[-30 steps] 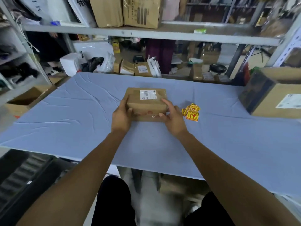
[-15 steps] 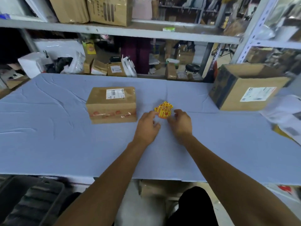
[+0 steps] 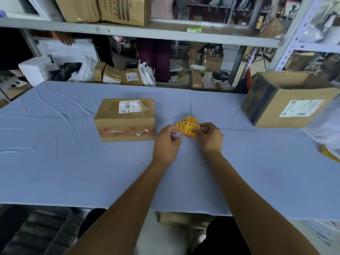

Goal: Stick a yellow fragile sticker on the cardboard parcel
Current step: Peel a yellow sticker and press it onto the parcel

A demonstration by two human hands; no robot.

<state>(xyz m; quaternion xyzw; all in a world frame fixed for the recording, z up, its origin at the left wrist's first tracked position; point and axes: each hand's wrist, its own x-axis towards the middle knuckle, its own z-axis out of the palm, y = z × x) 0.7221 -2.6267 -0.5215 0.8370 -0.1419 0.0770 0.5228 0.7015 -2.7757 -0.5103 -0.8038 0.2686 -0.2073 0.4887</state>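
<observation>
Desk (image 3: 73, 172) covered in wrinkled blue cloth. Open cardboard box (image 3: 287, 102) with white label stands at its far right. Metal shelf (image 3: 139, 31) behind carries cartons (image 3: 123, 10); small parcels (image 3: 127, 77) and white bags (image 3: 147, 74) sit beneath.

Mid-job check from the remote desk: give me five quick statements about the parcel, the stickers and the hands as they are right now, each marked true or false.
1. The cardboard parcel lies on the blue table cover with nobody holding it. True.
2. A yellow sticker is already stuck on top of the parcel. False: its top bears only a white shipping label.
3. Both hands are at the yellow stickers, right of the parcel. True: the left hand and right hand pinch at the front sticker.
4. The open cardboard box stands left of the parcel. False: it stands far right.
5. The stickers lie on the parcel. False: they are on the table cover beside it.
</observation>
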